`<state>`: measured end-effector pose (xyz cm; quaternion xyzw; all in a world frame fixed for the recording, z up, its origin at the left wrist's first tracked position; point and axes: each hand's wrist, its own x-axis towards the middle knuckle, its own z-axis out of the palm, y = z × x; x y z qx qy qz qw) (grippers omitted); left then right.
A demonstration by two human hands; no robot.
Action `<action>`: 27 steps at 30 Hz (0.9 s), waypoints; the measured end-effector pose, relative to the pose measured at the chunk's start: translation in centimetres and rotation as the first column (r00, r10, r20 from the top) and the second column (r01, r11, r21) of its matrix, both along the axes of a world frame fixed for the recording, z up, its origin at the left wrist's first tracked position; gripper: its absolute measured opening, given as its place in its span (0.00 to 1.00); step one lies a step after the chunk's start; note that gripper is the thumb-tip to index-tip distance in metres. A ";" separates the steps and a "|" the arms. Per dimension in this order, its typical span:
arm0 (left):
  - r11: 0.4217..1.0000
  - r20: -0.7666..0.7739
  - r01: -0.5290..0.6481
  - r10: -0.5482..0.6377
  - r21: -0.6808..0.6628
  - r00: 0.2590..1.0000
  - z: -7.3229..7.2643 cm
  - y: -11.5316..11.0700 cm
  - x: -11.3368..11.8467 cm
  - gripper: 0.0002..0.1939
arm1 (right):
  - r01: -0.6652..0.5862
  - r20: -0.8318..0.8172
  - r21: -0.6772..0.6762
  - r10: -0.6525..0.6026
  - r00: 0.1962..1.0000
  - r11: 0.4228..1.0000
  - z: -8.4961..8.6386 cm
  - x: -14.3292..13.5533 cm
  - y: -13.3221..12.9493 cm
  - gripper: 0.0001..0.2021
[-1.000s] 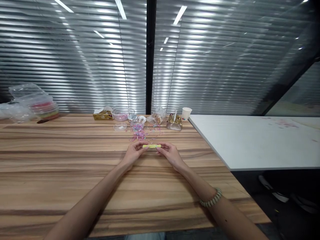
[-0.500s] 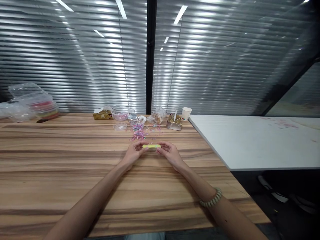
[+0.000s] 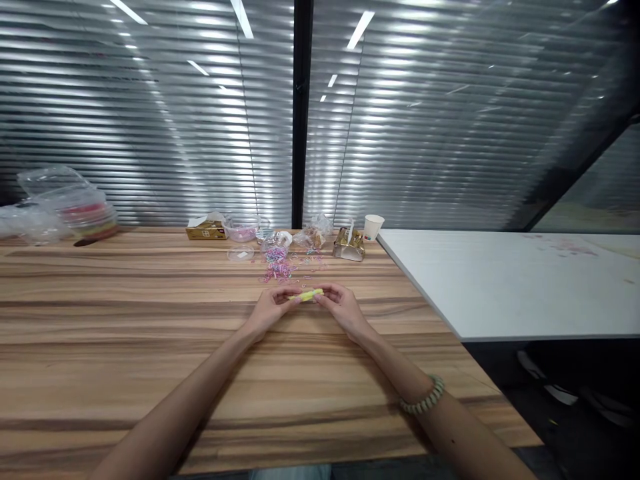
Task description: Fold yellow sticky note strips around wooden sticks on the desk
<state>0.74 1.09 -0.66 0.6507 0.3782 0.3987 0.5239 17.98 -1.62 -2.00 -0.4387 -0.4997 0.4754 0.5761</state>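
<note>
A short yellow strip [image 3: 308, 295] with a small pale-green spot is held between my two hands, just above the wooden table [image 3: 320, 393]. Its exact kind is too small to make out. My left hand [image 3: 271, 308] pinches the left end between thumb and fingers. On the other end, the fingers of my right hand [image 3: 341, 307] are closed in the same way. The strip tilts slightly, right end higher. Beyond my hands lies a loose pile of small pink, purple and blue pieces [image 3: 278, 270], some around a clear tub [image 3: 275, 251].
At the back stand a gold box [image 3: 206, 230], a clear container [image 3: 242, 231], a crumpled plastic bag [image 3: 316, 231], a gold tissue pack [image 3: 349, 245] and a paper cup [image 3: 373, 227]. Bagged coloured tubs [image 3: 87, 213] sit far left. A white table [image 3: 520, 287] adjoins on the right.
The yellow strip has gone from level to tilted, its left end dipping. My left hand has lowered slightly; both hands keep hold.
</note>
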 end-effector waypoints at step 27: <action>0.975 -0.012 0.199 -0.201 -0.095 0.979 0.1 -0.8 0.6 0.14 | -0.024 0.019 0.005 0.024 1.000 1.000 0.2 -0.3 -0.3 0.15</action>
